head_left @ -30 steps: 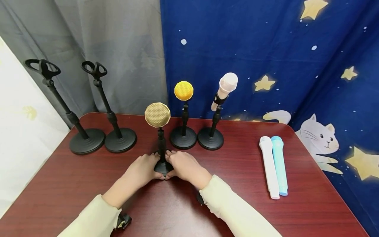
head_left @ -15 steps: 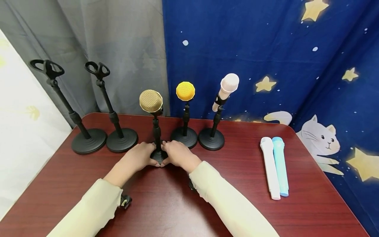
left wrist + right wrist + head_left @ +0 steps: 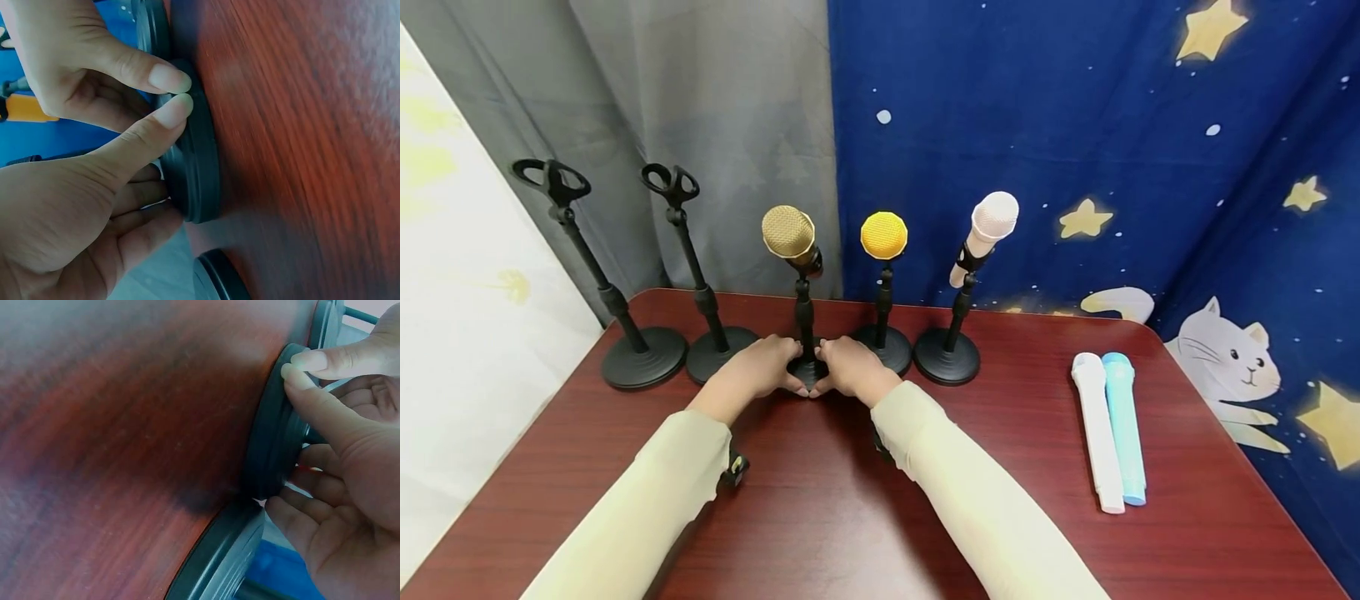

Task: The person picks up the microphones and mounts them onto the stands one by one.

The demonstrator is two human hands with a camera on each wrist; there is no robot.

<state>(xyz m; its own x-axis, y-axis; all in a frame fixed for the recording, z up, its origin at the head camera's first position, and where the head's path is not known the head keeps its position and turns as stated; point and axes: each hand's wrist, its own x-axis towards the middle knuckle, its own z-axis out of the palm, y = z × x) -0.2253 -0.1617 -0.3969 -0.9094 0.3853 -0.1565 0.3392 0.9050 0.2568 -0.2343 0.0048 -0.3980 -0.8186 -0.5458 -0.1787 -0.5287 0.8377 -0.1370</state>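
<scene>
Grey curtain (image 3: 737, 100) and blue curtain (image 3: 970, 100) hang behind the desk (image 3: 842, 517), where a black stand (image 3: 805, 318) bearing a gold microphone (image 3: 788, 232) is between a bare stand (image 3: 705, 302) and a yellow microphone (image 3: 883, 236). Left hand (image 3: 765, 367) and right hand (image 3: 852, 368) hold its base (image 3: 808, 375), fingers (image 3: 147, 240) curled round the rim, probably because that wide, low part steadies it.

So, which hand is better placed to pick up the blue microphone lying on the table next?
Probably the right hand: it is nearer the blue microphone than the left hand is. Both hands grip a black stand base, so neither is free.
</scene>
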